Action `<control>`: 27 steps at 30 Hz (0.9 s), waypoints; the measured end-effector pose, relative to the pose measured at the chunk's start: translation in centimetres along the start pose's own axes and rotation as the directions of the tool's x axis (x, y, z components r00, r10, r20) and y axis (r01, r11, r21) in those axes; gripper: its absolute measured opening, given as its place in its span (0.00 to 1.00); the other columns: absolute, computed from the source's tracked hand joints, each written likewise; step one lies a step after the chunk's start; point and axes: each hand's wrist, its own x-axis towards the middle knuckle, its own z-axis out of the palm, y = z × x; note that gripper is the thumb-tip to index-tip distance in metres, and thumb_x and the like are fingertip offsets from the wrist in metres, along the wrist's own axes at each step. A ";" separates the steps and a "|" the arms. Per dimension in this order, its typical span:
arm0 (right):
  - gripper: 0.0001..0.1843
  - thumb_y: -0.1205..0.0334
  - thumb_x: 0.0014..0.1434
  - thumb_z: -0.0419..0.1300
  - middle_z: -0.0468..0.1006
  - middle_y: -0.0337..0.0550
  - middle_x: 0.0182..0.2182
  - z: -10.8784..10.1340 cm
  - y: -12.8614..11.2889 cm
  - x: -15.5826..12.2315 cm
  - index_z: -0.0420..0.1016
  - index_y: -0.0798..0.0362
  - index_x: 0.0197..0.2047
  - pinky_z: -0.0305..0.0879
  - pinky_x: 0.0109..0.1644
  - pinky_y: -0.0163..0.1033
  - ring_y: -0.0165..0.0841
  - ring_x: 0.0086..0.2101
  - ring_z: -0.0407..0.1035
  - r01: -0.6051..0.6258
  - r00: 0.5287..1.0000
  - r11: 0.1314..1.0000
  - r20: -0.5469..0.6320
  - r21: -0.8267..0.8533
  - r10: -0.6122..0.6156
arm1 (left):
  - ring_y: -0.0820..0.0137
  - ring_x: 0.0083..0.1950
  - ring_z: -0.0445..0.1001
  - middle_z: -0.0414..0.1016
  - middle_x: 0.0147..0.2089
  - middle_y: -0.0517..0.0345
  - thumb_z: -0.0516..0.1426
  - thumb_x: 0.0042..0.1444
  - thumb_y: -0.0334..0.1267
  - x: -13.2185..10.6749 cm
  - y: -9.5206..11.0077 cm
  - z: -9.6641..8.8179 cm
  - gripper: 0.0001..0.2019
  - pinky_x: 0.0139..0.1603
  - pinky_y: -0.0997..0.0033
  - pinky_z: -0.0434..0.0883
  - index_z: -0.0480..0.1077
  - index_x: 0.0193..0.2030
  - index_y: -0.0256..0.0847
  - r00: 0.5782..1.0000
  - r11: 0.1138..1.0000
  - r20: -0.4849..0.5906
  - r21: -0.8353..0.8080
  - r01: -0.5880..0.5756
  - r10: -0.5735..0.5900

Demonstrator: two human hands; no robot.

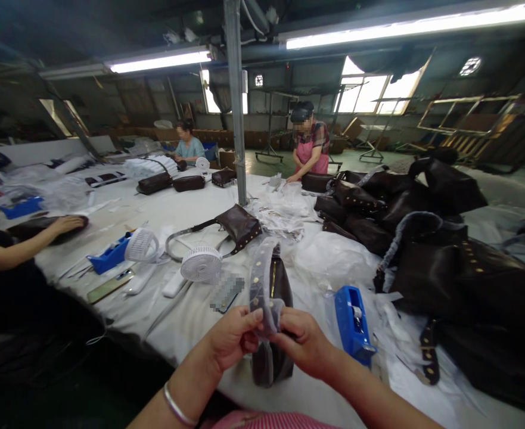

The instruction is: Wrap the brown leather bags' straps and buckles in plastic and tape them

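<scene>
A dark brown studded handbag [280,286] stands upright at the near edge of the white-covered table [164,214]. Its strap [262,280] is wrapped in clear plastic film. My left hand [233,336] is closed in a pinch on the wrapped strap at its lower end. My right hand [304,341] pinches the same wrapping from the other side, fingers closed. Both hands meet just in front of the bag. A silver bangle [177,408] sits on my left wrist.
A blue tape dispenser [354,325] lies just right of my hands. Two small white fans [201,263] and a phone [225,292] lie to the left. A heap of dark bags [445,262] fills the right. Another person's arm [30,238] rests at left; two people work at the far side. A steel post [236,101] rises from the table.
</scene>
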 end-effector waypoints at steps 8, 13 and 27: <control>0.17 0.48 0.61 0.61 0.77 0.46 0.36 -0.9 1.9 0.0 0.79 0.52 0.44 0.66 0.41 0.39 0.35 0.36 0.69 -0.142 0.990 0.973 0.030 0.180 0.139 | 0.73 0.30 0.69 0.76 0.30 0.56 0.70 0.46 0.45 0.6 0.2 1.6 0.16 0.33 0.74 0.65 0.78 0.34 0.33 0.978 0.979 -0.141 0.159 -0.130 0.152; 0.26 0.40 0.50 0.68 0.66 0.33 0.18 -0.6 2.4 0.7 0.78 0.59 0.33 0.45 0.23 0.31 0.21 0.18 0.46 -0.492 0.813 0.596 0.090 0.635 0.575 | 0.66 0.35 0.73 0.77 0.31 0.56 0.60 0.58 0.41 0.4 -1.1 2.5 0.10 0.37 0.69 0.67 0.78 0.31 0.40 0.866 0.551 -0.039 0.785 -0.282 0.499; 0.09 0.59 0.61 0.61 0.76 0.43 0.31 -1.4 4.0 0.3 0.78 0.55 0.35 0.64 0.39 0.38 0.34 0.33 0.69 -0.063 0.993 0.998 -0.093 0.030 0.065 | 0.81 0.21 0.50 0.60 0.24 0.64 0.63 0.51 0.58 2.1 0.5 1.8 0.24 0.22 0.78 0.48 0.71 0.31 0.34 0.993 0.989 -0.116 0.151 0.005 0.013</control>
